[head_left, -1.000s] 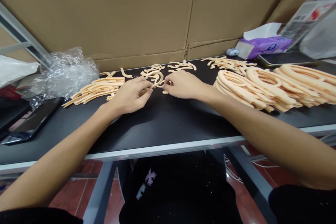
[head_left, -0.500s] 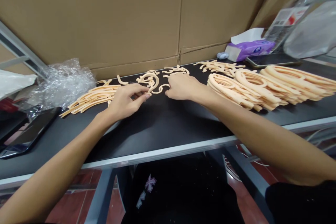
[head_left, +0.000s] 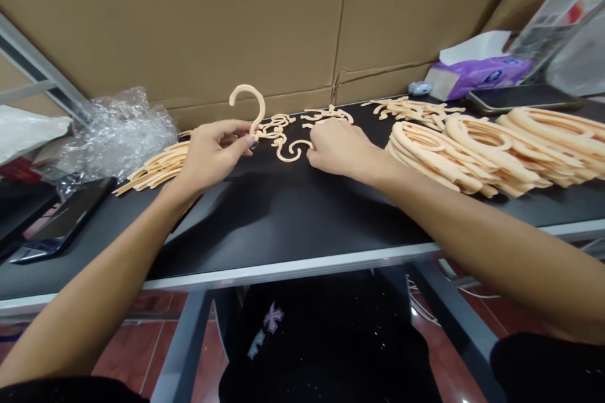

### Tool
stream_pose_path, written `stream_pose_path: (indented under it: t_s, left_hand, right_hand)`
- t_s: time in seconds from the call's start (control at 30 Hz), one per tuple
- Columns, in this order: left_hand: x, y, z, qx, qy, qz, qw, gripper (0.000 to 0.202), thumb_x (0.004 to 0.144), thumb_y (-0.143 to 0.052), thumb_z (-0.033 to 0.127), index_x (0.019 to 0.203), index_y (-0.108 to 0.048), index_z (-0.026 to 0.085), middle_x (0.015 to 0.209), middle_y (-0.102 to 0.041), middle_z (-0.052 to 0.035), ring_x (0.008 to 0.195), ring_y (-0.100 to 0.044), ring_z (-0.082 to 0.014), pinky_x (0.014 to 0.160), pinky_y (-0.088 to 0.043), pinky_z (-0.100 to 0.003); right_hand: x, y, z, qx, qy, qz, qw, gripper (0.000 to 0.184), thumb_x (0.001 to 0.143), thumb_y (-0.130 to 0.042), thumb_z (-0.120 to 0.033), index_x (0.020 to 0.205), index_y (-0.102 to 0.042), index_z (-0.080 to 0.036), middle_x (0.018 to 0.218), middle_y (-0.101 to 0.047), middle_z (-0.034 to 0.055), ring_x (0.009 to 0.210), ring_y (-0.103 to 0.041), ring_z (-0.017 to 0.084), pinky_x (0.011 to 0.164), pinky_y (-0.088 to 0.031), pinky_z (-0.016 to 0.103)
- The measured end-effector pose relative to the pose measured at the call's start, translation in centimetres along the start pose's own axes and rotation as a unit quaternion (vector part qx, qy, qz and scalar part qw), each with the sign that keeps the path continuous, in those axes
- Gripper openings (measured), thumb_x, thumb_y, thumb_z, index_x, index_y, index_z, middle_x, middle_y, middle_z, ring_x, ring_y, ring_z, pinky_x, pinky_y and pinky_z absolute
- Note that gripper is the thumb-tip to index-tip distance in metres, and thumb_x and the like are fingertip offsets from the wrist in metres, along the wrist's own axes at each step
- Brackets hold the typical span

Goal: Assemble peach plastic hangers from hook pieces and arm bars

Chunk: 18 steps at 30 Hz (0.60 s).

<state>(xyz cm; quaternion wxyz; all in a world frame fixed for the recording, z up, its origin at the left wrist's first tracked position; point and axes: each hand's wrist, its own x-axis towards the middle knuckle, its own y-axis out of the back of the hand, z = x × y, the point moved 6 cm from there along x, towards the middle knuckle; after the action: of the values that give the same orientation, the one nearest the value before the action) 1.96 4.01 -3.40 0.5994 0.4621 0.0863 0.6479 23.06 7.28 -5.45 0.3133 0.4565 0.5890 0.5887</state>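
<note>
The left hand (head_left: 208,154) is pinching the lower stem of a peach hook-shaped piece (head_left: 249,107) between thumb and fingertips, holding it upright above the black tabletop (head_left: 283,220) so that its curved top is standing against the cardboard wall (head_left: 212,19); the other fingers are curling loosely. The right hand (head_left: 338,148) is resting palm-down on the table with its fingers bent, the fingertips touching the loose curved pieces (head_left: 288,148) lying just between the two hands; whether it is gripping any of them cannot be told. One hook is being held up; the loose curved pieces near the hands are too tangled to count, roughly a handful. All these parts are looking like smooth, matte, peach-coloured plastic, thin and flat in section. To the left of the left hand, a flat sheaf of long, slightly bowed strips (head_left: 158,167) is lying fanned out. To the right, three overlapping rows of oval rings (head_left: 472,151) are lying stacked like shingles, and behind them is sitting a small heap of short offcuts (head_left: 411,108). A crumpled clear plastic bag (head_left: 113,132) is sitting at the far left, one dark phone (head_left: 61,220) beside it; a purple tissue pack (head_left: 477,69) and a second phone (head_left: 520,99) are lying at the far right.
</note>
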Motion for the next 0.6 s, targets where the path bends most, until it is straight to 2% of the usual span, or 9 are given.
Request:
stream_pose_path:
  t_s: [0.1, 0.2, 0.3, 0.4, 0.5, 0.6]
  left_hand:
    - [0.4, 1.3, -0.6, 0.003, 0.002, 0.035, 0.999, 0.032, 0.091, -0.071, 0.044, 0.109, -0.082, 0.021, 0.093, -0.081, -0.0067, 0.08, -0.077, -0.0246, 0.08, -0.064, -0.039]
    - [0.7, 2.2, -1.3, 0.01, 0.003, 0.06, 0.998, 0.028, 0.09, -0.069, 0.041, 0.107, -0.083, 0.022, 0.088, -0.08, -0.0061, 0.079, -0.076, -0.0235, 0.08, -0.063, -0.039]
    - [1.0, 2.6, -1.8, 0.012, 0.006, 0.068, 0.998, 0.027, 0.088, -0.069, 0.039, 0.103, -0.083, 0.021, 0.084, -0.079, -0.0059, 0.077, -0.075, -0.0234, 0.078, -0.061, -0.039]
    - [1.2, 2.9, -1.8, 0.018, 0.016, 0.074, 0.997, 0.027, 0.086, -0.068, 0.038, 0.101, -0.083, 0.022, 0.084, -0.079, -0.0049, 0.075, -0.074, -0.0221, 0.075, -0.061, -0.038]
    - [1.1, 3.1, -1.4, 0.015, 0.018, 0.083, 0.996, 0.026, 0.085, -0.071, 0.039, 0.099, -0.083, 0.021, 0.085, -0.078, -0.0035, 0.075, -0.072, -0.0193, 0.075, -0.06, -0.036]
    - [1.0, 3.3, -1.1, 0.017, 0.022, 0.086, 0.996, 0.026, 0.086, -0.073, 0.038, 0.1, -0.082, 0.019, 0.086, -0.079, -0.0026, 0.076, -0.07, -0.017, 0.076, -0.058, -0.033]
  right_hand:
    - [-0.2, 0.0, -0.7, -0.018, 0.014, 0.021, 1.0, 0.039, 0.1, -0.048, -0.017, 0.119, -0.081, -0.007, 0.126, -0.075, 0.0271, 0.118, -0.069, 0.042, 0.091, -0.055, 0.049]
    - [-0.3, -0.5, -2.3, -0.012, 0.1, 0.051, 0.994, 0.045, 0.107, -0.04, -0.021, 0.124, -0.078, -0.006, 0.131, -0.074, 0.0235, 0.126, -0.064, 0.036, 0.102, -0.049, 0.046]
    - [-0.4, -1.6, -3.6, -0.002, 0.175, 0.034, 0.984, 0.046, 0.11, -0.036, -0.021, 0.121, -0.079, -0.007, 0.13, -0.077, 0.0178, 0.125, -0.063, 0.033, 0.11, -0.042, 0.046]
    - [-0.4, -2.2, -3.6, -0.012, 0.172, 0.027, 0.985, 0.046, 0.11, -0.036, -0.021, 0.114, -0.08, -0.008, 0.13, -0.077, 0.0172, 0.126, -0.061, 0.034, 0.11, -0.038, 0.047]
    - [-0.6, -1.8, -3.2, -0.034, 0.149, 0.058, 0.987, 0.045, 0.109, -0.036, -0.018, 0.117, -0.078, -0.006, 0.129, -0.076, 0.0202, 0.129, -0.059, 0.036, 0.11, -0.036, 0.048]
    - [-1.2, -1.7, -4.5, -0.015, 0.193, 0.056, 0.98, 0.042, 0.109, -0.037, -0.017, 0.12, -0.077, -0.007, 0.13, -0.076, 0.0188, 0.128, -0.059, 0.035, 0.108, -0.037, 0.047]
